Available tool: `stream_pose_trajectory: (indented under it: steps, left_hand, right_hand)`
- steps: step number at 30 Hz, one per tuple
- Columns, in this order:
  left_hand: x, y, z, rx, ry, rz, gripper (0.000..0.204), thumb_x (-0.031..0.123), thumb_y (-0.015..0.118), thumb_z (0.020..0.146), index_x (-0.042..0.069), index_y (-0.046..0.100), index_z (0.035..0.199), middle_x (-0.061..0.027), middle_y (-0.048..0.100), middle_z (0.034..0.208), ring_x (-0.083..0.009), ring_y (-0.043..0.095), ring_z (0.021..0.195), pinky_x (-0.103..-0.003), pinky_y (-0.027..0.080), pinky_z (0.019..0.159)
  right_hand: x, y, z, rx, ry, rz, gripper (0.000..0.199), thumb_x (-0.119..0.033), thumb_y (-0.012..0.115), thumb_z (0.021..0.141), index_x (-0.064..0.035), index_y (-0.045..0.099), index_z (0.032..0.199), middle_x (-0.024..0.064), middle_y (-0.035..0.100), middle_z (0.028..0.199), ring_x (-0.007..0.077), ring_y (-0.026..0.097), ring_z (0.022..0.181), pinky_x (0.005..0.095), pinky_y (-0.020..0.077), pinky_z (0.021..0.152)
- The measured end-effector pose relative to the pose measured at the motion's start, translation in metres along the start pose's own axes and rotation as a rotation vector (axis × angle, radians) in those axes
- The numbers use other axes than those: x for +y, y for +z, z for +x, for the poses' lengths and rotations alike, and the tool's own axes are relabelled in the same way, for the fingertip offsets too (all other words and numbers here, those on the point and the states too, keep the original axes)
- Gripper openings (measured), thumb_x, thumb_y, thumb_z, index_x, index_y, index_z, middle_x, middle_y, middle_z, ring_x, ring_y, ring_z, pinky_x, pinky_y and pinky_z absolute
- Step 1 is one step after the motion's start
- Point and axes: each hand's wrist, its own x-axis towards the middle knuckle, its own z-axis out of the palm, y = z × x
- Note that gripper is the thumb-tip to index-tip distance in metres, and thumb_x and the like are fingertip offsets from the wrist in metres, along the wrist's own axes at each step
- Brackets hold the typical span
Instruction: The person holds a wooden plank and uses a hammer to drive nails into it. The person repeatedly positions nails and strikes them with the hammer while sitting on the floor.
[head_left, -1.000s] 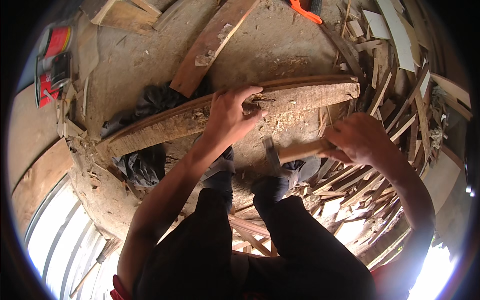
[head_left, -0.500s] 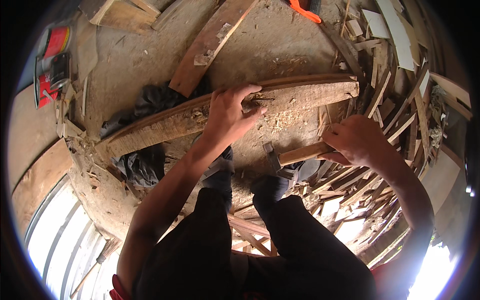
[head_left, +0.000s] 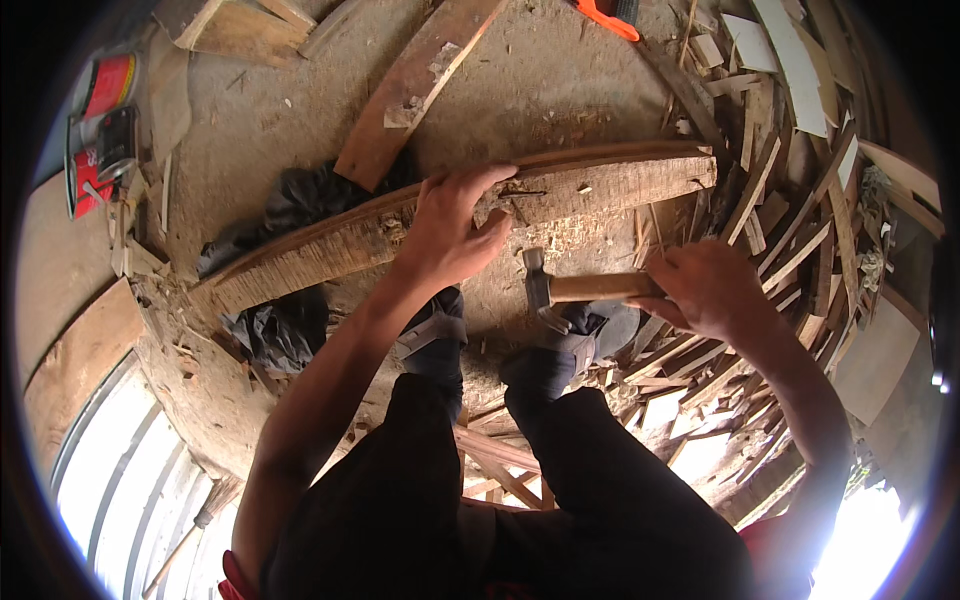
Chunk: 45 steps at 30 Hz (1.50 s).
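A long, slightly curved wooden plank [head_left: 320, 252] lies across the space ahead of my feet, its rough sawn side toward me. My left hand [head_left: 450, 228] grips it near the middle, fingers over the far edge and thumb on the near side. Just right of those fingers, a dark nail [head_left: 524, 192] shows against the wood. My right hand [head_left: 705, 290] is wrapped round the wooden handle of a hammer [head_left: 600, 287]. The hammer's metal head hangs a little nearer to me than the plank, apart from it. Another nail [head_left: 699, 182] shows by the plank's right end.
A wide board [head_left: 415, 95] lies beyond the plank, over crumpled black plastic [head_left: 300, 200]. Scrap wood strips [head_left: 790, 220] pile up along the right. An orange-handled tool [head_left: 608, 20] is at the far edge. Red and black cans [head_left: 108, 85] stand at far left.
The hammer has swung so its handle is nearly level, with the head higher and slightly further left. My right hand has dropped a little. My left thumb has drawn back slightly.
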Motion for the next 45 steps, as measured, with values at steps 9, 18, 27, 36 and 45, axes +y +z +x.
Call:
stream_pose_trajectory:
  steps: [9, 18, 27, 36, 45]
  left_hand:
    - [0.006, -0.023, 0.005, -0.205, -0.048, -0.108, 0.052, 0.009, 0.07, 0.088, 0.004, 0.057, 0.139, -0.0212, 0.066, 0.126, -0.0344, 0.064, 0.119, -0.044, 0.049, 0.101]
    - [-0.004, -0.003, -0.006, -0.088, 0.116, 0.184, 0.076, 0.015, 0.084, 0.079, 0.01, 0.047, 0.145, -0.0149, 0.058, 0.141, -0.0338, 0.057, 0.128, -0.046, 0.041, 0.108]
    - [-0.004, 0.002, -0.011, -0.058, 0.137, 0.287, 0.076, 0.014, 0.081, 0.08, 0.009, 0.046, 0.147, -0.014, 0.056, 0.143, -0.033, 0.054, 0.131, -0.046, 0.041, 0.108]
    - [-0.009, -0.018, 0.001, -0.206, 0.166, 0.232, 0.079, 0.017, 0.078, 0.078, 0.01, 0.045, 0.15, -0.0127, 0.053, 0.149, -0.0274, 0.05, 0.139, -0.043, 0.04, 0.115]
    - [-0.015, -0.011, -0.002, -0.071, 0.259, 0.304, 0.078, 0.018, 0.081, 0.073, 0.011, 0.052, 0.145, -0.0089, 0.059, 0.143, -0.029, 0.062, 0.123, -0.041, 0.052, 0.103]
  right_hand:
    - [-0.01, 0.041, -0.018, 0.122, 0.149, 0.176, 0.039, -0.047, 0.064, 0.096, -0.0087, 0.06, 0.092, 0.0102, 0.064, 0.083, 0.0293, 0.068, 0.076, 0.0447, 0.0563, 0.071]
    - [-0.094, 0.12, -0.016, 0.102, 0.441, 0.896, 0.04, -0.031, 0.066, 0.097, -0.0029, 0.054, 0.123, 0.0232, 0.068, 0.099, 0.043, 0.069, 0.094, 0.0507, 0.0545, 0.081]
    - [-0.092, 0.083, -0.021, -0.057, 0.132, 1.931, 0.048, -0.004, 0.061, 0.095, -0.0041, 0.049, 0.142, 0.0149, 0.068, 0.111, 0.0253, 0.068, 0.103, 0.0402, 0.0544, 0.092]
    - [-0.085, 0.06, 0.021, 0.75, -0.138, 0.549, 0.054, -0.007, 0.085, 0.071, -0.0118, 0.069, 0.122, 0.0062, 0.058, 0.094, 0.0256, 0.063, 0.086, 0.0419, 0.0504, 0.073]
    - [-0.079, 0.042, 0.056, 1.188, -0.117, 1.183, 0.023, -0.018, 0.065, 0.101, -0.0024, 0.06, 0.085, 0.0082, 0.065, 0.075, 0.013, 0.059, 0.058, 0.0265, 0.0462, 0.051]
